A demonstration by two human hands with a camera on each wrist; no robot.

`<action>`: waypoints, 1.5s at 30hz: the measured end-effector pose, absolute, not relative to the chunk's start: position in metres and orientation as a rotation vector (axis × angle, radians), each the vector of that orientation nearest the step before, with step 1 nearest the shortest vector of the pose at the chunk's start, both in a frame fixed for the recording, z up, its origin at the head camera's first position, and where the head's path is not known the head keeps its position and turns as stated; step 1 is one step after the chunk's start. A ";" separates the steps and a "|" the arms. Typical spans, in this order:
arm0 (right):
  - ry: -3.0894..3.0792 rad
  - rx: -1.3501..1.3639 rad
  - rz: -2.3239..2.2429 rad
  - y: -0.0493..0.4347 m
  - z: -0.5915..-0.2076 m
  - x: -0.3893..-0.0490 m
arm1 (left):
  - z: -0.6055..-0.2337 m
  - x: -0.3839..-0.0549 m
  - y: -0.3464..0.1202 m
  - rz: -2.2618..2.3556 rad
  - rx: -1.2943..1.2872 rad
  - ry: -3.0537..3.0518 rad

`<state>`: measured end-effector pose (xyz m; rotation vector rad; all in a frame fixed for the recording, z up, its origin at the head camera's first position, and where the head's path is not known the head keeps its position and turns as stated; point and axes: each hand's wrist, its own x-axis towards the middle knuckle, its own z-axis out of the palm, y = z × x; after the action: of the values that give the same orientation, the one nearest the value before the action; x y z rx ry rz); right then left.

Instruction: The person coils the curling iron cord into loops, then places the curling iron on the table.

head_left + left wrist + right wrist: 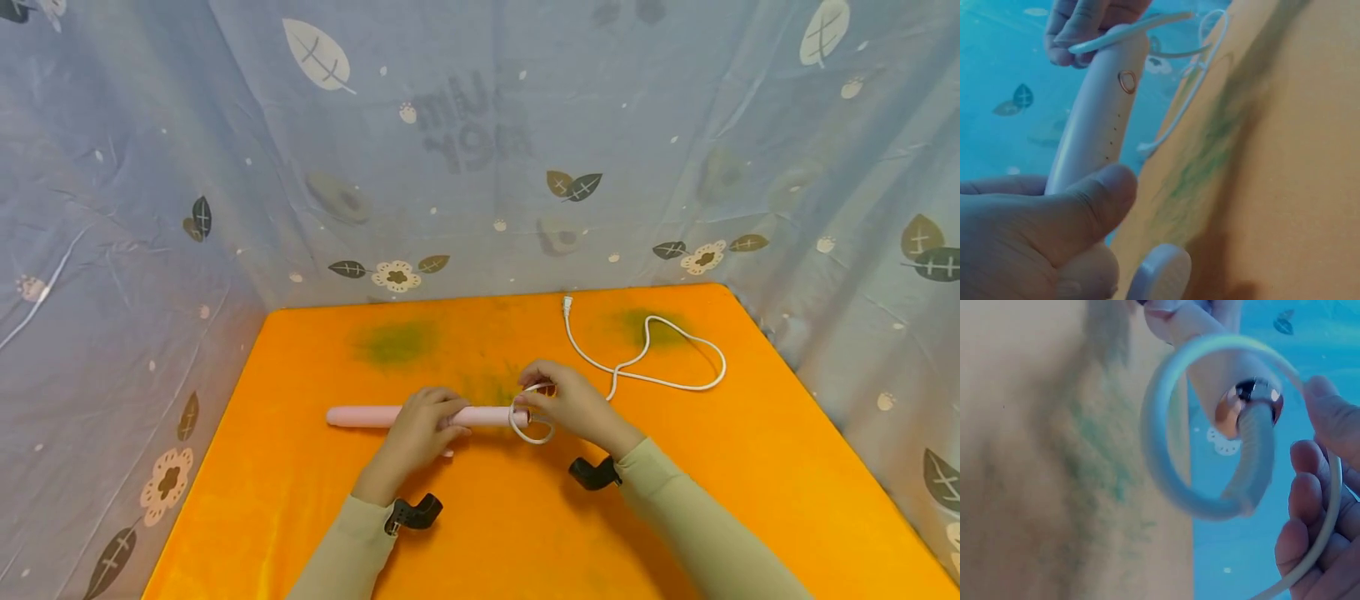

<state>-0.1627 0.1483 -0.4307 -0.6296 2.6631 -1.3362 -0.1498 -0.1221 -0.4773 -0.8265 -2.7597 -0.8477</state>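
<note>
A pale pink curling iron lies crosswise in front of me, its long barrel pointing left. My left hand grips it around the middle, thumb along the handle. In the left wrist view the handle shows a copper-ringed button and a row of small dots; a lever end sticks out below the hand. My right hand pinches the white power cord near the handle's right end. There the cord makes a loop by the copper-coloured end cap, then runs across the fingers.
The rest of the cord lies in a loose bend at the back right of the orange-covered table. Its plug sits near the back edge. Patterned curtains enclose the back and both sides.
</note>
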 end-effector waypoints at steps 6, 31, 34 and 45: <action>2.478 -0.517 -1.587 0.158 -0.442 -0.171 | -0.477 -0.149 -0.122 -0.922 -0.821 -2.686; 3.013 -0.776 -0.921 0.140 -0.468 -0.151 | -0.469 -0.161 -0.112 -1.055 -0.483 -2.400; 3.051 -0.815 -0.871 0.139 -0.467 -0.148 | -0.469 -0.162 -0.112 -1.049 -0.467 -2.405; 3.106 -1.044 -0.709 0.142 -0.457 -0.139 | -0.475 -0.165 -0.111 -1.041 -0.456 -2.470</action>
<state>-0.1393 0.1416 -0.4569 -1.0442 3.1063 -0.7090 -0.1646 -0.1108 -0.4753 -0.4562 -2.4697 -1.0410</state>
